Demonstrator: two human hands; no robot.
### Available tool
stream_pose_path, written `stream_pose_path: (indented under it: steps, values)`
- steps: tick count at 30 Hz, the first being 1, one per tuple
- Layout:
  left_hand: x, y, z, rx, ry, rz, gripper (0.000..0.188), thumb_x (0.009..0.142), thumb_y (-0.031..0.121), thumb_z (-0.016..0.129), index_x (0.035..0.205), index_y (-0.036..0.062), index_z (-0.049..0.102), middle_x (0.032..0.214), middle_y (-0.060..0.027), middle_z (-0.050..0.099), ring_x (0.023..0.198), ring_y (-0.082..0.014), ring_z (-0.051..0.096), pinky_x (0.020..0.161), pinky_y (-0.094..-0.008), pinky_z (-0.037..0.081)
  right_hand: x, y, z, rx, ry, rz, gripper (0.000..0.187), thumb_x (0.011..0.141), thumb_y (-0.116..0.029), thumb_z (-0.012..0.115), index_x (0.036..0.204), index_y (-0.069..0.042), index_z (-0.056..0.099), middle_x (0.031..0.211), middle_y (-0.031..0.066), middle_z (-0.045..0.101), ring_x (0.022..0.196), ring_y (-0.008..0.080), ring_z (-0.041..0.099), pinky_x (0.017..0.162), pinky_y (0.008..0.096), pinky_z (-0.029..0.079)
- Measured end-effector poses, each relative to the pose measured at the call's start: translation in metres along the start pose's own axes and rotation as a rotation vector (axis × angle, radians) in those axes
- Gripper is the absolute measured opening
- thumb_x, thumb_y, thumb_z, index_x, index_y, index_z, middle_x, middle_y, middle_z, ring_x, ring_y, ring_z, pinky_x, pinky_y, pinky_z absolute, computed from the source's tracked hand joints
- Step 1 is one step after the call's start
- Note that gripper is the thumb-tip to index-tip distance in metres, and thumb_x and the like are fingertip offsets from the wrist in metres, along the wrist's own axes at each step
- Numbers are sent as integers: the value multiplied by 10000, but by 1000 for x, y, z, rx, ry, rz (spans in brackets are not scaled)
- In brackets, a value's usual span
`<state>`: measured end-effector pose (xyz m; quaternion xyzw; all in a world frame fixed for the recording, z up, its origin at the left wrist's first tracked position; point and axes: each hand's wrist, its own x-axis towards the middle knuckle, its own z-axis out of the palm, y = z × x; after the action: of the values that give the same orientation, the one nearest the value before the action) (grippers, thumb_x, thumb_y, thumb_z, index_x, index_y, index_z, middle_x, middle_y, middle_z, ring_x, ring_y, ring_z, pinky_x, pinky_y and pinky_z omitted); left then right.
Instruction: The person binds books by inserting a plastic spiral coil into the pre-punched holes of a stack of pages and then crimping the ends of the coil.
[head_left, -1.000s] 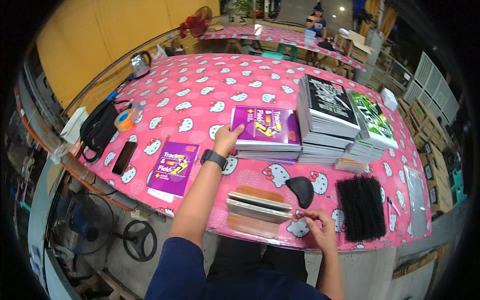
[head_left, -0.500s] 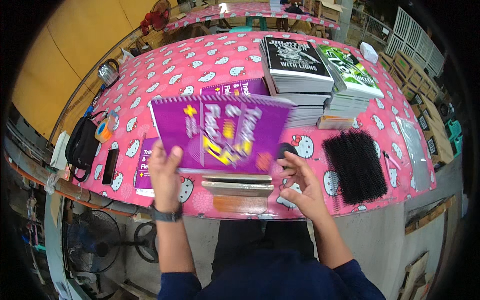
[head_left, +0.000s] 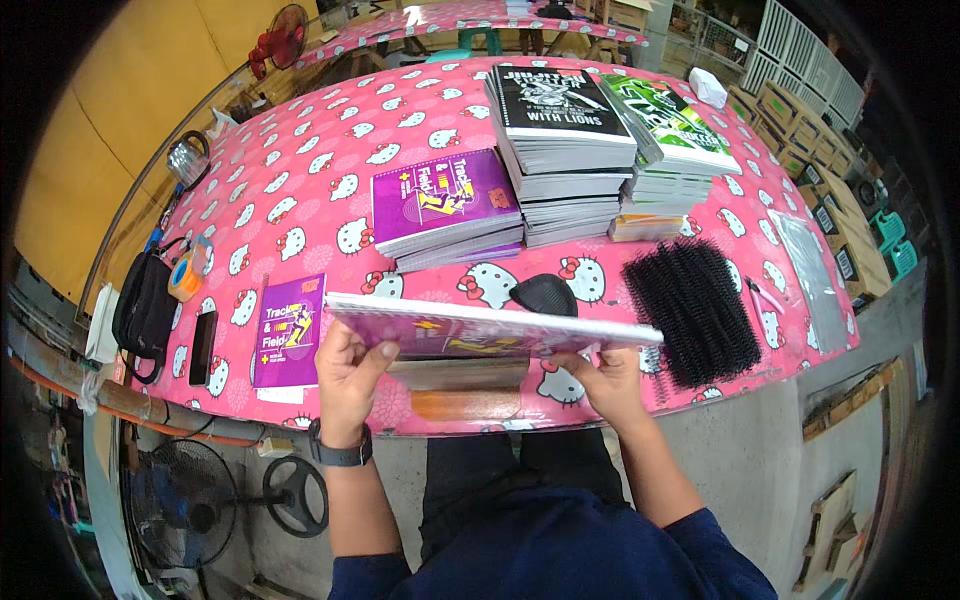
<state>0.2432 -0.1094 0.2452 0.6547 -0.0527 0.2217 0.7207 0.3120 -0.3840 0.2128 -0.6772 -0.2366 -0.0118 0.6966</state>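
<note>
Both my hands hold a purple notebook (head_left: 480, 328) tilted edge-on above the table's front edge, its thick white page edge uppermost. My left hand (head_left: 352, 385) grips its left end, thumb on the purple cover. My right hand (head_left: 605, 385) pinches the lower right side, thumb in front. Beneath the notebook is a block with a grey upper part and an orange-brown front (head_left: 465, 404), partly hidden. Just behind lies a black rounded object (head_left: 543, 295). A pile of black plastic binding coils (head_left: 692, 315) lies to the right of my right hand.
Purple books (head_left: 445, 200) are stacked behind, beside taller stacks of black books (head_left: 560, 110) and green books (head_left: 670, 125). A single purple book (head_left: 290, 335), a phone (head_left: 203, 348), tape rolls (head_left: 187, 275) and a black pouch (head_left: 145, 310) lie left. A pink-handled tool (head_left: 766, 298) lies right.
The notebook has tipped from cover facing me to nearly edge-on, and lowered. My right hand, open beside it before, now grips its right side. The purple stack behind has come into fuller view.
</note>
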Motion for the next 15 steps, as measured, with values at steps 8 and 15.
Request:
stream_pose_path:
  steps: [8,15]
  values:
    - [-8,5,-4,167,94,-36,242,813,-38,625,1039,9,552,941,-30,603,837,-80,539,741,-236,442,7,7,3,-77,-12,31,165,789,-79,704,943,-26,679,804,54,669,690,104,583,637,265,466]
    - [-23,-27,-38,253,181,-54,529,769,119,632,1264,42,458,1229,-132,517,1124,-213,502,951,-334,402,-2,26,-6,-412,-264,-59,462,779,-53,593,1233,-46,507,1078,151,583,987,285,550,826,357,460]
